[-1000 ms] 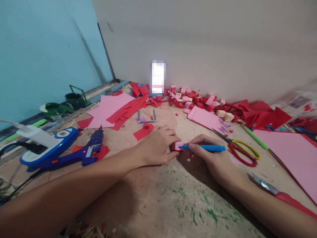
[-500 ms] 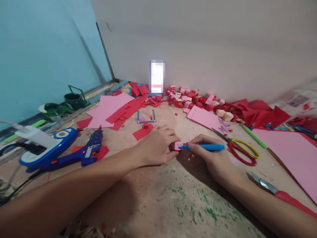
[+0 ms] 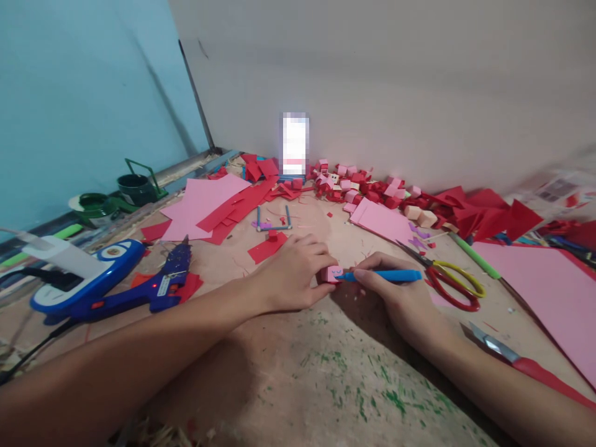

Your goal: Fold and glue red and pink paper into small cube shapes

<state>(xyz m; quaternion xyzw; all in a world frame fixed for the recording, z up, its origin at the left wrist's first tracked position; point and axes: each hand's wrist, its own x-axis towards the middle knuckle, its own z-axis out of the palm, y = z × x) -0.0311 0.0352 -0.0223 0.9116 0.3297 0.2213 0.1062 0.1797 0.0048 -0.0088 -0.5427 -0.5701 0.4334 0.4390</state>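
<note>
A small pink and red cube (image 3: pixel 333 274) rests on the table, gripped by the fingers of my left hand (image 3: pixel 298 273). Blue curved marks show on its pink face. My right hand (image 3: pixel 391 292) is closed around a blue marker (image 3: pixel 395 275), held nearly level, with its tip at the cube's pink face. Beyond my left hand lies a red paper piece (image 3: pixel 265 249) with a tiny red block on it. Scissors (image 3: pixel 454 282) with red and yellow handles lie to the right of my right hand.
A blue glue gun (image 3: pixel 158 288) and a blue power strip (image 3: pixel 69 288) lie at the left. A lit phone (image 3: pixel 294 146) leans on the wall behind. Several small cubes (image 3: pixel 344 185) are heaped along the back. A red-handled knife (image 3: pixel 526 363) lies beside my right forearm.
The marks on the cube's pink face show more clearly as two curves. Both hands keep their hold, and the view has shifted slightly.
</note>
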